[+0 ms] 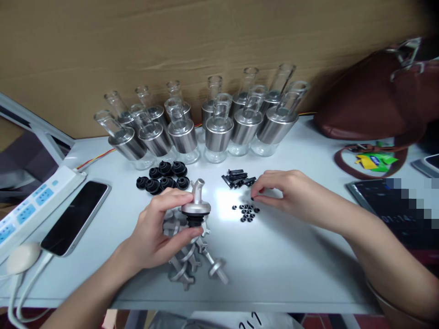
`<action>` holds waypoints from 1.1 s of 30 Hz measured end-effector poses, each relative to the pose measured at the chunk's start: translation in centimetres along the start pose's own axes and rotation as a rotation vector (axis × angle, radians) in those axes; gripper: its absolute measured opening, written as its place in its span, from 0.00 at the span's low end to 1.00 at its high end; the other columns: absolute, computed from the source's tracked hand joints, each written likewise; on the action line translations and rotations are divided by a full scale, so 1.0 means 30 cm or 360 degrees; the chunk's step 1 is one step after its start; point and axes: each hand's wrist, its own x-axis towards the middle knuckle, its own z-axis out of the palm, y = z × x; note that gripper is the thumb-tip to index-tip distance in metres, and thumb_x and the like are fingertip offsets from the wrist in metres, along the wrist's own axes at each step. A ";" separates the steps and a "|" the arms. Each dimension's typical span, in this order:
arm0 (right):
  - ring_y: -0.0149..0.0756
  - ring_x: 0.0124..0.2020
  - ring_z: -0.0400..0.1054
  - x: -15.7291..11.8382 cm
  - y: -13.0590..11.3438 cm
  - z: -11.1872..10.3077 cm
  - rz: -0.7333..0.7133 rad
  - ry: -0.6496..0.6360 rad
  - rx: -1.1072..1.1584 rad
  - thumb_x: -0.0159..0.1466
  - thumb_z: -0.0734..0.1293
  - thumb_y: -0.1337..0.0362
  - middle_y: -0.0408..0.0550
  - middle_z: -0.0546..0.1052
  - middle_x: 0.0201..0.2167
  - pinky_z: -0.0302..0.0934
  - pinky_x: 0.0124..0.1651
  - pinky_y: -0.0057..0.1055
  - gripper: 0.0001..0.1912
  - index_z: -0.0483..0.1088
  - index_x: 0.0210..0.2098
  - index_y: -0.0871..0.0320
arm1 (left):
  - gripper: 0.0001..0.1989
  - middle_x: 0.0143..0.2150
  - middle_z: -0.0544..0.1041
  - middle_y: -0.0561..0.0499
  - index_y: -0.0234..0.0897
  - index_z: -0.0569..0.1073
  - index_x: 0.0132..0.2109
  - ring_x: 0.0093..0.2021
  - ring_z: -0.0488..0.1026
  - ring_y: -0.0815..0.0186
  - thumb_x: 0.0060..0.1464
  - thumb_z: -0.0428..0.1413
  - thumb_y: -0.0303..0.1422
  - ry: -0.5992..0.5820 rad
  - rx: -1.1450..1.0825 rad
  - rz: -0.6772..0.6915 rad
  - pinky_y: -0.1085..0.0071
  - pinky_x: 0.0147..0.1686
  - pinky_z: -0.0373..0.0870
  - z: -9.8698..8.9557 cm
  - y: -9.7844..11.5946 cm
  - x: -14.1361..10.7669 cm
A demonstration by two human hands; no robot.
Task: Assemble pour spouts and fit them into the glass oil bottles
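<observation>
My left hand grips a silver metal spout with a black rubber stopper under its flange, its tube pointing up. Thumb and forefinger of my right hand pinch a tiny black piece. Just below those fingertips lies a group of small black rings. Thin black sticks lie beyond them. Under and beside my left hand are several silver metal spouts, partly hidden by it. Several black rubber stoppers sit behind my left hand.
Glass bottles with metal sleeves stand in rows at the back. A power strip and a phone lie left. On the right are a brown bag, its strap, a green and yellow packet and a dark-screened device.
</observation>
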 end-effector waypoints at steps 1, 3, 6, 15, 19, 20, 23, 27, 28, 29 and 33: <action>0.32 0.30 0.71 -0.001 0.005 0.003 0.0039 -0.0037 0.0004 0.60 0.64 0.71 0.44 0.78 0.29 0.61 0.35 0.27 0.06 0.74 0.31 0.58 | 0.28 0.45 0.74 0.45 0.38 0.65 0.59 0.42 0.77 0.59 0.53 0.61 0.23 -0.0001 0.0003 -0.0002 0.61 0.41 0.74 -0.001 -0.001 0.000; 0.31 0.29 0.71 0.000 0.010 0.012 0.0120 -0.0121 0.0007 0.60 0.63 0.73 0.43 0.78 0.28 0.61 0.35 0.27 0.08 0.74 0.30 0.58 | 0.27 0.43 0.74 0.45 0.38 0.65 0.59 0.41 0.77 0.59 0.53 0.62 0.23 -0.0003 0.0011 -0.0006 0.61 0.42 0.74 -0.001 -0.002 0.000; 0.31 0.28 0.71 0.004 0.006 0.022 0.0191 -0.0215 0.0031 0.60 0.63 0.74 0.42 0.78 0.27 0.61 0.35 0.27 0.09 0.74 0.30 0.58 | 0.27 0.43 0.75 0.46 0.38 0.65 0.59 0.41 0.77 0.59 0.53 0.62 0.24 -0.0004 0.0030 -0.0008 0.61 0.42 0.73 -0.001 -0.003 -0.001; 0.33 0.32 0.73 -0.005 -0.039 -0.007 0.0227 -0.0299 0.0279 0.61 0.61 0.71 0.46 0.79 0.33 0.66 0.37 0.28 0.10 0.74 0.37 0.58 | 0.26 0.44 0.76 0.45 0.39 0.65 0.59 0.40 0.77 0.59 0.54 0.62 0.26 -0.0004 0.0064 -0.0016 0.63 0.39 0.74 0.003 0.000 0.000; 0.31 0.27 0.70 -0.012 -0.025 -0.016 0.0253 -0.0334 0.0135 0.55 0.61 0.76 0.45 0.78 0.29 0.64 0.32 0.27 0.15 0.74 0.39 0.60 | 0.25 0.43 0.76 0.44 0.38 0.66 0.58 0.39 0.77 0.60 0.55 0.61 0.27 -0.0004 0.0107 0.0015 0.63 0.40 0.74 0.006 0.005 0.008; 0.30 0.25 0.68 -0.012 -0.022 -0.013 0.0272 -0.0376 0.0139 0.54 0.61 0.77 0.44 0.77 0.28 0.63 0.30 0.26 0.17 0.74 0.39 0.60 | 0.25 0.43 0.76 0.44 0.38 0.65 0.58 0.39 0.77 0.60 0.55 0.61 0.27 -0.0014 0.0120 0.0022 0.63 0.40 0.73 0.006 0.005 0.010; 0.29 0.26 0.67 -0.009 -0.020 0.006 0.0285 -0.0449 0.0162 0.53 0.60 0.78 0.43 0.76 0.28 0.62 0.30 0.25 0.19 0.74 0.41 0.59 | 0.24 0.43 0.77 0.45 0.38 0.65 0.58 0.39 0.77 0.61 0.56 0.60 0.28 -0.0052 0.0153 0.0027 0.64 0.39 0.73 0.005 0.005 0.015; 0.32 0.30 0.68 -0.006 -0.030 0.014 0.0275 -0.0454 0.0125 0.55 0.62 0.79 0.44 0.76 0.31 0.62 0.35 0.28 0.18 0.73 0.42 0.59 | 0.21 0.43 0.77 0.44 0.36 0.64 0.57 0.41 0.76 0.62 0.59 0.58 0.28 -0.0197 0.0219 0.0026 0.65 0.41 0.72 0.002 0.011 0.021; 0.33 0.31 0.69 -0.006 -0.033 0.010 0.0274 -0.0454 0.0126 0.55 0.64 0.77 0.45 0.76 0.32 0.62 0.35 0.28 0.17 0.73 0.43 0.59 | 0.19 0.43 0.78 0.44 0.35 0.64 0.57 0.41 0.76 0.62 0.60 0.57 0.29 -0.0256 0.0254 0.0023 0.65 0.41 0.72 0.001 0.016 0.024; 0.34 0.32 0.69 -0.006 -0.038 0.004 0.0268 -0.0442 0.0135 0.56 0.66 0.75 0.45 0.75 0.33 0.62 0.36 0.29 0.16 0.73 0.43 0.59 | 0.18 0.43 0.78 0.44 0.35 0.63 0.57 0.41 0.76 0.62 0.61 0.56 0.30 -0.0319 0.0301 0.0013 0.66 0.41 0.72 0.000 0.021 0.027; 0.36 0.35 0.69 -0.001 -0.081 -0.011 0.0073 -0.0095 0.0283 0.61 0.70 0.59 0.47 0.75 0.35 0.63 0.40 0.32 0.14 0.71 0.43 0.59 | 0.13 0.42 0.78 0.45 0.37 0.62 0.56 0.39 0.75 0.64 0.67 0.46 0.35 -0.0537 0.0494 -0.0056 0.69 0.39 0.71 0.000 0.048 0.047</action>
